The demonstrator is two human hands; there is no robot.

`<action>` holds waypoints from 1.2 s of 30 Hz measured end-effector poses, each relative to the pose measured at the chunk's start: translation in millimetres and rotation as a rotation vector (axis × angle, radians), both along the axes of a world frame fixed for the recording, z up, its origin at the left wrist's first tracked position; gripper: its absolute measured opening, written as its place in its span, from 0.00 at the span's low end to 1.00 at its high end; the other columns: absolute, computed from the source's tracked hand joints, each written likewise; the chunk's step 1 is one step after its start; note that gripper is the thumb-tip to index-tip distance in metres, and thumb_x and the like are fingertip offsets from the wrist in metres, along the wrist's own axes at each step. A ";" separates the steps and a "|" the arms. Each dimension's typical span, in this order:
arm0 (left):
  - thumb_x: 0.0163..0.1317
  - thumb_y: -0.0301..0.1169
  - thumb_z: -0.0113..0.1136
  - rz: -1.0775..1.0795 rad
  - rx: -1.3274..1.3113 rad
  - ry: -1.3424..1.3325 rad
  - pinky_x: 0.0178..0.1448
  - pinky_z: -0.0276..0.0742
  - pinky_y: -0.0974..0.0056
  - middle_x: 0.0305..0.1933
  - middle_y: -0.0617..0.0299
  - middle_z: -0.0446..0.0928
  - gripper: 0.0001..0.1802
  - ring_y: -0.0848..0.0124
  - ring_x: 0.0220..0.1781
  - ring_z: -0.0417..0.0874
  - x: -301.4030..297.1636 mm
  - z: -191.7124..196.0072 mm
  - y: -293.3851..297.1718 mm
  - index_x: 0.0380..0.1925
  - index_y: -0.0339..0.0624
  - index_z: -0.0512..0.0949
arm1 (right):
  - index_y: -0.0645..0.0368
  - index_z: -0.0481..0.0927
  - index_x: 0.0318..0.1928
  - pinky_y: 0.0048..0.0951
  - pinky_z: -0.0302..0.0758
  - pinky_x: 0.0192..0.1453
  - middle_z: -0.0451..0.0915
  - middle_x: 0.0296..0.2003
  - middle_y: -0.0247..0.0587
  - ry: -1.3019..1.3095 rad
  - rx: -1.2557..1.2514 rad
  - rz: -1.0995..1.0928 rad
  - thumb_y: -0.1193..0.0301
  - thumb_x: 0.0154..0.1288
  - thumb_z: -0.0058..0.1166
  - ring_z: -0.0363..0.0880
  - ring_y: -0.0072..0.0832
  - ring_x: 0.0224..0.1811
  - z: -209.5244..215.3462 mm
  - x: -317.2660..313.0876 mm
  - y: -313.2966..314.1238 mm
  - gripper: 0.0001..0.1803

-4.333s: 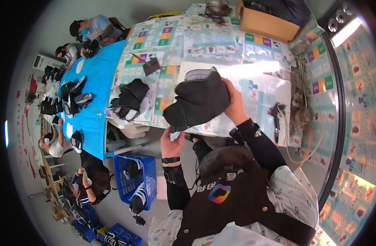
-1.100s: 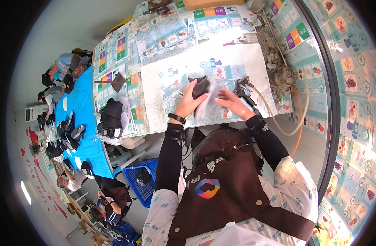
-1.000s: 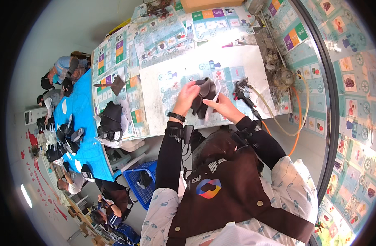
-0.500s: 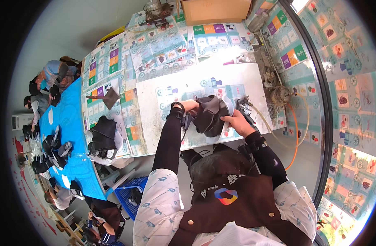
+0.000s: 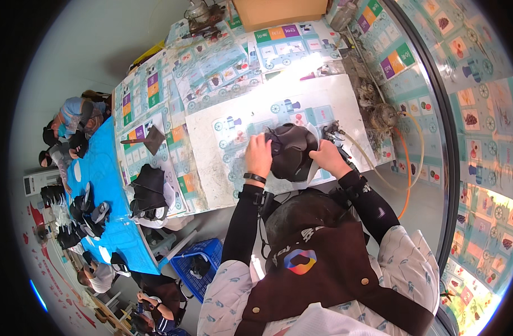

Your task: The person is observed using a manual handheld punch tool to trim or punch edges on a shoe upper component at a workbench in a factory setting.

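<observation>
Above the near part of a white board (image 5: 211, 168), I hold a black, rounded, soft-looking fabric piece (image 5: 291, 151) with a pale inner layer showing at its right edge. Its exact kind is unclear. My left hand (image 5: 258, 159) is closed at its left side, fingers curled over the edge near some dark loose ends. On the opposite side, my right hand (image 5: 330, 159) pinches the right edge between thumb and fingers. Just beyond that hand lies a metal spray-gun-like tool (image 5: 333, 132), partly hidden, with a clear hose running off it.
A stack of black pieces with white edges (image 5: 150, 193) sits at the table's left edge. Behind it lies a flat scraper (image 5: 154, 140). A cardboard box (image 5: 279, 12) stands at the back. Several people work by a blue table (image 5: 113, 185) at left. An orange hose (image 5: 407, 173) hangs at right.
My left hand has shifted from under the black piece's upper left to its outer left side, wrist nearer me. The piece has turned, showing less of its pale layer.
</observation>
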State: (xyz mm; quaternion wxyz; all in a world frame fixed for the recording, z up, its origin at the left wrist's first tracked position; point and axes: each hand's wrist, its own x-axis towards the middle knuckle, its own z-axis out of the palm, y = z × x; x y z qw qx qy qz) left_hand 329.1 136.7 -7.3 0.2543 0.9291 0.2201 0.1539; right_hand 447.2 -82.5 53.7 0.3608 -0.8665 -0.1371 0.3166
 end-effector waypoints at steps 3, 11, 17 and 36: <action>0.64 0.39 0.71 0.204 -0.280 -0.105 0.60 0.76 0.52 0.57 0.45 0.75 0.35 0.50 0.58 0.78 -24.9 3.2 17.8 0.66 0.35 0.70 | 0.75 0.82 0.38 0.43 0.83 0.43 0.85 0.29 0.61 0.139 0.078 -0.032 0.64 0.56 0.59 0.88 0.50 0.34 12.2 -2.4 4.6 0.21; 0.65 0.42 0.68 -0.177 -0.055 -0.002 0.74 0.66 0.43 0.69 0.35 0.69 0.37 0.39 0.71 0.69 -41.9 108.1 -52.5 0.68 0.32 0.69 | 0.64 0.78 0.56 0.31 0.82 0.46 0.83 0.45 0.44 0.729 0.566 0.074 0.52 0.73 0.62 0.82 0.23 0.46 31.3 -15.4 48.2 0.27; 0.73 0.36 0.58 0.018 0.068 -0.059 0.70 0.72 0.50 0.62 0.42 0.78 0.19 0.45 0.64 0.77 -29.6 92.8 -15.6 0.55 0.32 0.80 | 0.64 0.74 0.58 0.48 0.80 0.56 0.78 0.51 0.55 -0.410 -0.144 0.249 0.64 0.60 0.69 0.78 0.52 0.54 -62.9 33.2 -52.2 0.29; 0.77 0.41 0.54 0.331 -1.219 0.038 0.77 0.60 0.60 0.72 0.51 0.73 0.28 0.66 0.76 0.68 -38.2 28.2 60.7 0.72 0.41 0.68 | 0.64 0.76 0.40 0.49 0.79 0.54 0.79 0.41 0.54 -0.407 0.084 -0.087 0.73 0.55 0.60 0.78 0.53 0.48 -93.4 23.7 -86.2 0.13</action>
